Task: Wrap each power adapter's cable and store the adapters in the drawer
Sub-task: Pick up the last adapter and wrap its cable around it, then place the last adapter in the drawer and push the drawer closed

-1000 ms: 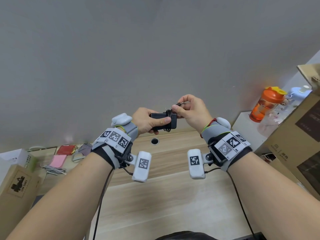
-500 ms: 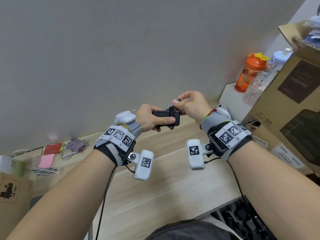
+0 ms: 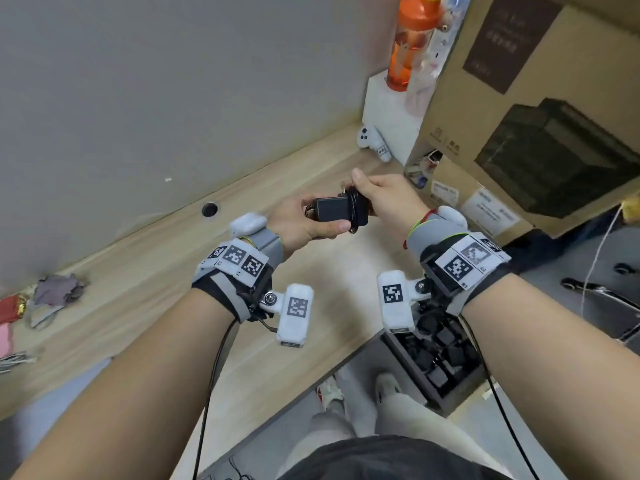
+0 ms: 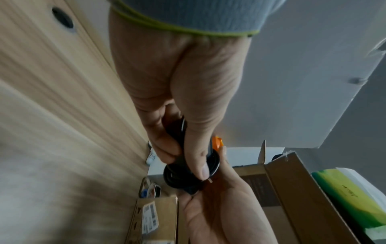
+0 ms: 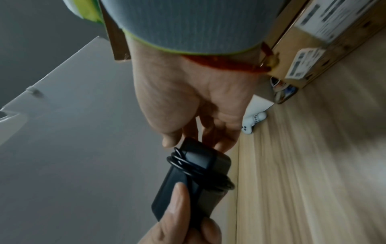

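Head view: a black power adapter (image 3: 331, 209) is held in the air above the wooden desk (image 3: 145, 278), its body clamped between thumb and fingers of the left hand (image 3: 304, 225), while the right hand (image 3: 384, 199) grips the end where the cable (image 3: 356, 211) is coiled in several turns. The brick is judged rigid, smooth-cased and fairly light, the cable springy and liable to unwind. Hold is best taken across the coil itself before the open drawer (image 3: 440, 362) below the desk edge is reached.
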A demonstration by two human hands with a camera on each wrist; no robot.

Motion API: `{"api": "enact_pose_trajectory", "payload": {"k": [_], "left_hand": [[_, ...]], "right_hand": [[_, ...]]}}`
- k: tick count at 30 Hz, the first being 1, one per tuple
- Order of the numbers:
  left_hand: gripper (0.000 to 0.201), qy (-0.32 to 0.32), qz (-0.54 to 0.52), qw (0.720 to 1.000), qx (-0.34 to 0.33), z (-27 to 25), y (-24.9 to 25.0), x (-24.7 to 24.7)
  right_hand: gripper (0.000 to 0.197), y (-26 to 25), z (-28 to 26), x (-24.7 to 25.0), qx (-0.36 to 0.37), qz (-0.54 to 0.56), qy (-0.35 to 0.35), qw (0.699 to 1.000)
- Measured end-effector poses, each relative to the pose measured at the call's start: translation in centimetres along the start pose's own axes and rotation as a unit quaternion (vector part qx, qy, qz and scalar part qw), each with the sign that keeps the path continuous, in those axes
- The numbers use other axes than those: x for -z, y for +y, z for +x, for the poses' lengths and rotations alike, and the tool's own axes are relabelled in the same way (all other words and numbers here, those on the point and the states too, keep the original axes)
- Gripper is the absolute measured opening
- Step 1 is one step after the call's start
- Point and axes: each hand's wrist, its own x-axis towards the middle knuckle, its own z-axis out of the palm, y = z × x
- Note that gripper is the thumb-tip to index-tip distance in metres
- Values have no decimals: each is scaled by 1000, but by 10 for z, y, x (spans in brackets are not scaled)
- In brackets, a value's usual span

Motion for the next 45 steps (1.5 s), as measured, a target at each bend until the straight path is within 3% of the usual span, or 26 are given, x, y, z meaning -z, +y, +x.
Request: {"api": "enact_pose_trajectory", "payload": {"k": [3, 9, 13, 17, 25, 27, 32, 36, 39, 43, 45], "left_hand": [[48, 10, 5, 1000, 24, 12, -9, -33], [38, 30, -14, 997, 63, 28, -29, -108], [34, 6, -76, 992, 96, 30, -49, -152], [45, -15, -30, 994, 106, 21, -73, -208], [41, -9, 29, 992, 120, 19, -123, -278], [38, -14, 63, 988, 139, 22, -145, -292], [26, -11, 34, 974, 225, 33, -198, -315], [15, -11, 80, 954, 289, 44, -249, -315], [18, 14, 96, 947, 305, 53, -291, -318], [13, 5, 153, 949, 274, 61, -335, -321], [8, -17, 188, 943, 275, 67, -352, -319]], "right_hand": [[40, 25, -8, 24, -28, -16, 6, 999], [34, 73, -29, 78, -113, 94, -36, 989], [59, 118, -40, 115, -134, 115, -25, 984], [52, 165, -55, 162, -152, 98, -37, 983], [25, 226, -79, 212, -196, 83, -89, 973], [29, 249, -82, 217, -222, 59, -96, 969], [33, 301, -73, 221, -270, 24, -102, 957], [48, 353, -47, 213, -316, -47, -101, 942], [71, 395, -23, 203, -327, -103, -89, 935], [75, 438, 7, 188, -290, -198, -65, 934], [67, 461, 22, 179, -269, -242, -58, 930]]}}
